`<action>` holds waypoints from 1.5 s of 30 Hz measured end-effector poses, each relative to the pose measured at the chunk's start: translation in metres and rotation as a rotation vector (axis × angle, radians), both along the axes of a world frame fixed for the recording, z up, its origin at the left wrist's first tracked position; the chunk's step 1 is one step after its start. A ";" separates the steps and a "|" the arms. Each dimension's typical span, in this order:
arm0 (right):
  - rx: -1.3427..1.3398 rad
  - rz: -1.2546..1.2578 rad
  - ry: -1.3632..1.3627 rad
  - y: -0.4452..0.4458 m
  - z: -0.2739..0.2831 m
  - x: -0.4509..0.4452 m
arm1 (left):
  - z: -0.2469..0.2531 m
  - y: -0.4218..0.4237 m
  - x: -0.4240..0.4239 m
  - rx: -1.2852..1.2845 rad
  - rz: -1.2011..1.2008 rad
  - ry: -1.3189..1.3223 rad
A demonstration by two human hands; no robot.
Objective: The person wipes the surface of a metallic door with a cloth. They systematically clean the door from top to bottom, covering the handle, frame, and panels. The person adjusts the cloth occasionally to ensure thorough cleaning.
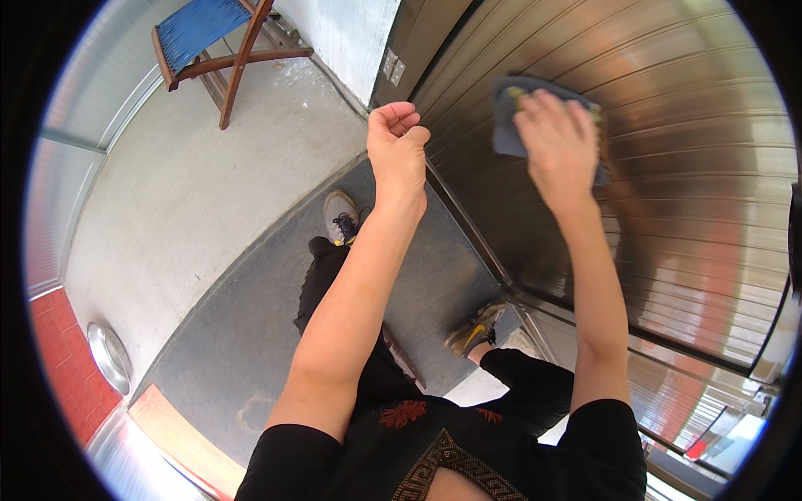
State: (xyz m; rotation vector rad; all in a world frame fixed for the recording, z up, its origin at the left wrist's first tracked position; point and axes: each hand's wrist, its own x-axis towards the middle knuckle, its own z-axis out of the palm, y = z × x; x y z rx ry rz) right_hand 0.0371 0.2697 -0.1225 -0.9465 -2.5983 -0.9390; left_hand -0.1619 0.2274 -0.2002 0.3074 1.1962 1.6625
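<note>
My right hand [557, 144], blurred, presses a dark grey cloth [507, 128] against the ribbed metal door [683, 125]. Yellowish patches show on the cloth around the fingers. My left hand [398, 141] is raised near the hinge side of the door, its fingers curled in towards the thumb. Nothing shows in it, though part of the palm is hidden. Behind that hand, a metal hinge [393, 67] joins the door frame by the white wall [338, 37].
A wooden folding chair [244, 59] with a blue seat stands on the concrete floor [169, 188]. A shiny metal basin [109, 357] lies at the lower left, by red tiles [62, 363]. My shoes [340, 216] are on a dark grey floor section [250, 351].
</note>
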 end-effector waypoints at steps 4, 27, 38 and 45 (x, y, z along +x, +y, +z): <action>-0.304 0.061 -0.190 -0.023 -0.076 0.033 | 0.009 0.003 0.008 0.027 -0.044 0.005; -0.353 0.116 -0.240 0.092 -0.167 -0.078 | 0.019 -0.057 0.041 0.332 -1.407 0.168; -0.610 0.115 -0.689 0.007 -0.294 0.016 | -0.003 -0.051 0.034 0.273 -1.276 0.368; -0.703 0.047 -0.768 -0.141 -0.297 0.192 | 0.005 -0.060 0.042 0.353 -1.349 0.463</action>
